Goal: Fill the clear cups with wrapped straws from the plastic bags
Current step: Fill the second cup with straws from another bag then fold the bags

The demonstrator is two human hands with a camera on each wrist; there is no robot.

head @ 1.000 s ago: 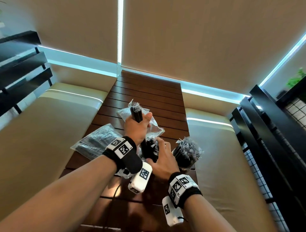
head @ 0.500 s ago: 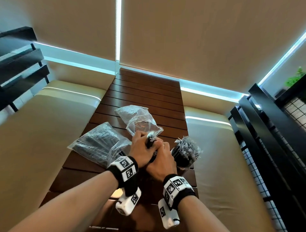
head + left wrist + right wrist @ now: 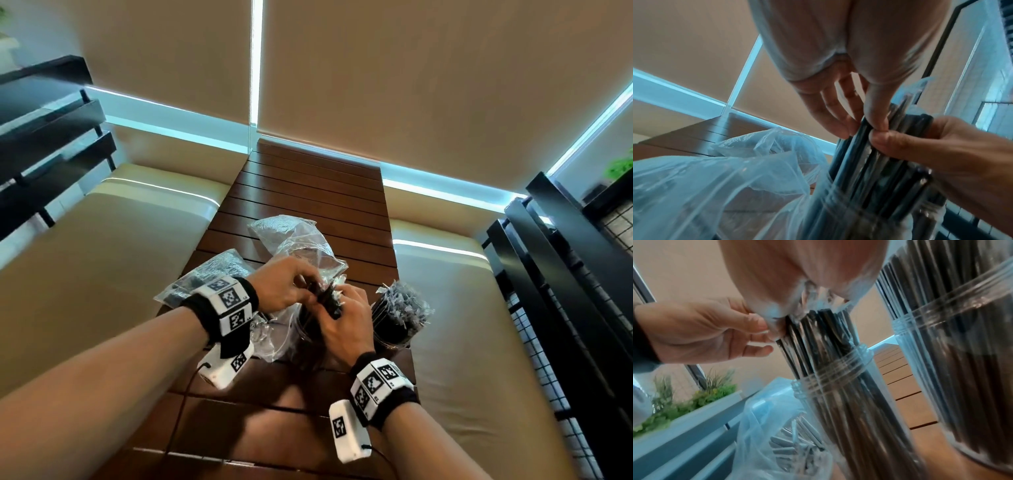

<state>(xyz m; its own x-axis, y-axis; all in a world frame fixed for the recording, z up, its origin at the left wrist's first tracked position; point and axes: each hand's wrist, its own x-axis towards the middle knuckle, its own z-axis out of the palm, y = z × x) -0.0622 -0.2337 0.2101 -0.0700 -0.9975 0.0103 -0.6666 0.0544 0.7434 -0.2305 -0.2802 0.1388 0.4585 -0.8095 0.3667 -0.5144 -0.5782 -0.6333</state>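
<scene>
A bundle of black wrapped straws [image 3: 328, 302] stands in a clear cup [image 3: 835, 378] on the wooden table. My left hand [image 3: 308, 291] pinches the straws near their tops with thumb and fingers [image 3: 840, 123]. From the right, my right hand [image 3: 337, 310] grips the same bundle, its thumb [image 3: 882, 138] pressed on the straws. Just to the right stands a second clear cup [image 3: 397, 320], packed full of straws. A plastic bag [image 3: 787, 443] holding more straws lies against the near cup.
A crumpled clear bag [image 3: 296, 241] lies beyond my hands and a fuller bag [image 3: 205, 274] to the left on the slatted table [image 3: 308, 192]. Beige cushioned benches [image 3: 85, 274] flank the table. Black railings [image 3: 565, 274] run along the right.
My left hand has come down from above the table with the straw bundle, which now stands in the cup. Both hands have closed in on the bundle's top.
</scene>
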